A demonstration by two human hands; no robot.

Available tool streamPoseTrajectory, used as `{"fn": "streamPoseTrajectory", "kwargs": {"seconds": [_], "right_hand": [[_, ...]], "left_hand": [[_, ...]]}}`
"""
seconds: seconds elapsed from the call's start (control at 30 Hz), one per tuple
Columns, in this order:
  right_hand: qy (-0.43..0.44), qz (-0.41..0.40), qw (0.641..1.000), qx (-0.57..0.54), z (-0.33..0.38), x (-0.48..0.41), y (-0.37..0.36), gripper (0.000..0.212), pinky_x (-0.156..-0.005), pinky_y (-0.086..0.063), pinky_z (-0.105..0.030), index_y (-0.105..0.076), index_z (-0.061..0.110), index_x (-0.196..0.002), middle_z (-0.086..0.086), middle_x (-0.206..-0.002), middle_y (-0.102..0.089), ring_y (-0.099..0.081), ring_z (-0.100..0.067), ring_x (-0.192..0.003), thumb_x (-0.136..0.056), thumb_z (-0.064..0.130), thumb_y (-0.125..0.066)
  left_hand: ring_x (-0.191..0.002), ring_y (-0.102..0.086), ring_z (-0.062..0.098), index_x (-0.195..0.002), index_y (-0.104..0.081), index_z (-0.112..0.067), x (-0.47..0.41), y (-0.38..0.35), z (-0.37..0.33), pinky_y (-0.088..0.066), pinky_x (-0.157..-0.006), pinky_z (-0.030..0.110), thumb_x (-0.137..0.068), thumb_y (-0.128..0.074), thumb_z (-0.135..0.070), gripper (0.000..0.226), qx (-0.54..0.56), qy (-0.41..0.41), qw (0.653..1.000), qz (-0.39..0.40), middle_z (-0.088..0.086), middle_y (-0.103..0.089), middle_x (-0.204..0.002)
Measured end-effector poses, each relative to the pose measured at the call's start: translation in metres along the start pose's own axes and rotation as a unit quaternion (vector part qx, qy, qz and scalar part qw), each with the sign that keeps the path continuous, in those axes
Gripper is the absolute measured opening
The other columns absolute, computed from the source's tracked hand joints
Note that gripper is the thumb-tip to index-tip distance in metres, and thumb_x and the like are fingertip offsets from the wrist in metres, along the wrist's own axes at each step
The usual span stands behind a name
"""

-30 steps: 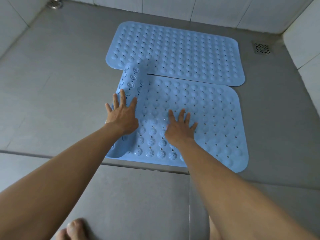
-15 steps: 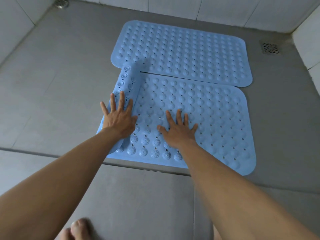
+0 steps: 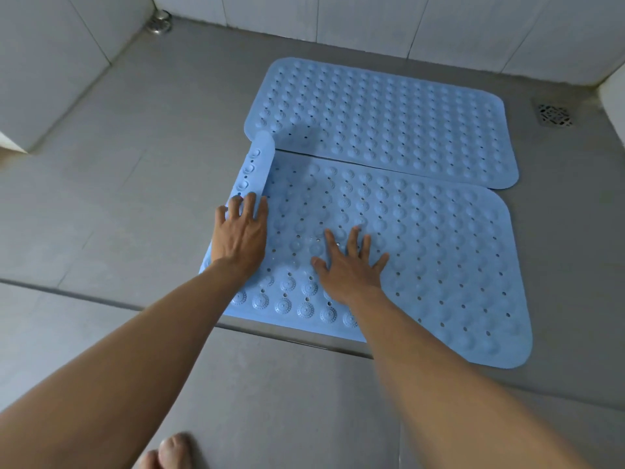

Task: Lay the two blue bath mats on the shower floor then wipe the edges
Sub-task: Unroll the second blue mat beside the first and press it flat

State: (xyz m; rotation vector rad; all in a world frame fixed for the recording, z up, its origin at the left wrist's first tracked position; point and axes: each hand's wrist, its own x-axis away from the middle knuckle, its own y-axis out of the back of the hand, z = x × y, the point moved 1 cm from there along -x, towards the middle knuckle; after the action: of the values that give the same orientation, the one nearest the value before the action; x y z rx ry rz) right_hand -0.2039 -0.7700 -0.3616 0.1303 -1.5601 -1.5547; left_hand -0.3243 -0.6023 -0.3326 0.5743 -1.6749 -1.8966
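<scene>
Two blue bubbled bath mats lie side by side on the grey shower floor. The far mat (image 3: 389, 120) is flat near the back wall. The near mat (image 3: 439, 258) lies flat except its left end, where a curled strip (image 3: 255, 167) stands up showing suction cups. My left hand (image 3: 240, 235) presses flat on that curled left edge, fingers over the roll. My right hand (image 3: 348, 265) rests palm down with fingers spread on the near mat's middle-left. Neither hand holds anything.
A square floor drain (image 3: 554, 115) sits at the back right corner. A round metal fitting (image 3: 159, 23) is at the back left. White tiled walls (image 3: 372, 18) enclose the floor. A threshold strip (image 3: 101, 297) crosses in front. My toes (image 3: 169, 451) show at the bottom.
My left hand has pushed the curled left end of the near mat outward and down, so the roll is narrower. My right hand stayed pressed on the mat. The camera shifted left.
</scene>
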Motion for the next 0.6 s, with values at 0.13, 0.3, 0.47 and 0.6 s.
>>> {"fn": "streamPoseTrajectory", "kwargs": {"seconds": [0.13,0.3,0.47,0.6], "right_hand": [[-0.007,-0.004,1.0,0.006,-0.001,-0.002,-0.004,0.068,-0.112,0.012,-0.072,0.02,0.043,-0.154,-0.009,-0.16,0.034,0.029,-0.034,-0.148,-0.099,0.067,-0.011],[-0.002,-0.022,1.0,0.009,-0.004,-0.001,-0.007,0.068,-0.113,0.013,-0.071,0.022,0.044,-0.153,-0.008,-0.161,0.034,0.029,-0.033,-0.148,-0.097,0.07,-0.008],[-0.001,-0.022,1.0,0.014,-0.005,-0.001,-0.008,0.069,-0.113,0.013,-0.07,0.025,0.045,-0.151,-0.007,-0.16,0.035,0.029,-0.032,-0.148,-0.096,0.071,-0.006],[0.003,-0.022,0.999,0.024,-0.007,0.0,-0.008,0.069,-0.115,0.012,-0.068,0.025,0.045,-0.151,-0.005,-0.161,0.035,0.027,-0.031,-0.149,-0.095,0.072,-0.005]], "left_hand": [[-0.134,-0.037,0.033,-0.146,-0.035,-0.011,-0.001,-0.009,0.004,-0.032,-0.11,0.047,-0.092,-0.05,-0.019,0.056,-0.01,-0.013,0.999,0.029,0.014,-0.029,-0.154],[-0.152,0.011,0.037,-0.156,-0.019,-0.008,0.005,-0.015,0.008,0.014,-0.114,0.066,-0.099,-0.03,-0.058,0.077,-0.074,0.042,0.995,0.055,0.014,0.014,-0.165],[-0.151,0.014,0.04,-0.157,-0.026,-0.012,0.008,-0.004,0.009,0.017,-0.111,0.071,-0.095,-0.007,-0.068,0.086,-0.194,0.045,0.975,0.098,0.014,-0.017,-0.165],[-0.15,0.012,0.047,-0.16,-0.009,-0.021,0.005,-0.005,0.012,0.023,-0.108,0.07,-0.088,0.008,-0.075,0.092,-0.221,0.077,0.958,0.167,0.015,-0.039,-0.157]]}}
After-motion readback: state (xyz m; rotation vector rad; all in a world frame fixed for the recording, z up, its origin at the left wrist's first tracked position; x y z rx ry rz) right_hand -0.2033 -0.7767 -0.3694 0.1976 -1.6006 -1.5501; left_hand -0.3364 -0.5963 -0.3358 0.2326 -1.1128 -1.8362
